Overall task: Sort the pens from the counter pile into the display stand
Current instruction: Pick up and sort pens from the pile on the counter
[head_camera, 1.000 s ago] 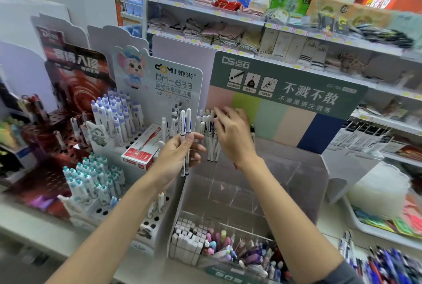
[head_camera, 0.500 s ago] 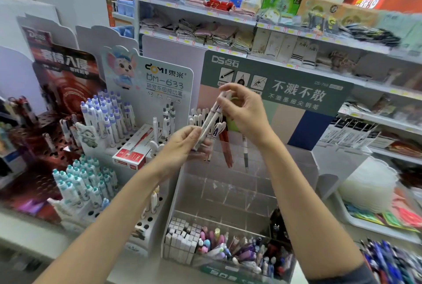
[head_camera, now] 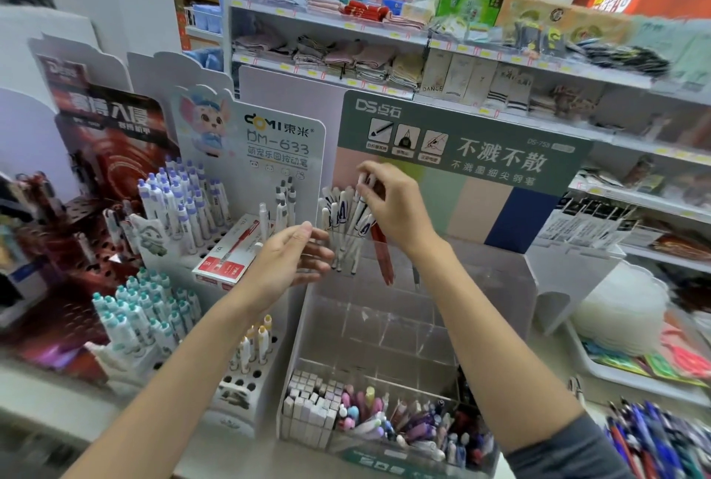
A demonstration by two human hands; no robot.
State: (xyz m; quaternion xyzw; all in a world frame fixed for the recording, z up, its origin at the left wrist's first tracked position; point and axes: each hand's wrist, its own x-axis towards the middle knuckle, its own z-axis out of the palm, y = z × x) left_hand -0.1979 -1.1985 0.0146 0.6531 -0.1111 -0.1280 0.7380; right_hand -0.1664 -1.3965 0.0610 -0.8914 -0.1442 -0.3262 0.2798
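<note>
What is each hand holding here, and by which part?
The right hand pinches a white pen by its top end, among the other pens in the stand. The left hand holds nothing.

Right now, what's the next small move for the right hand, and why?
Probably release and withdraw: the right hand pinches the tops of white pens that already sit in the back compartment of the stand, and the left hand is open and empty.

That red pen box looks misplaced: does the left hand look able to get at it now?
Probably yes: the left hand hovers open and empty just beside the red pen box, with nothing between them.
</note>
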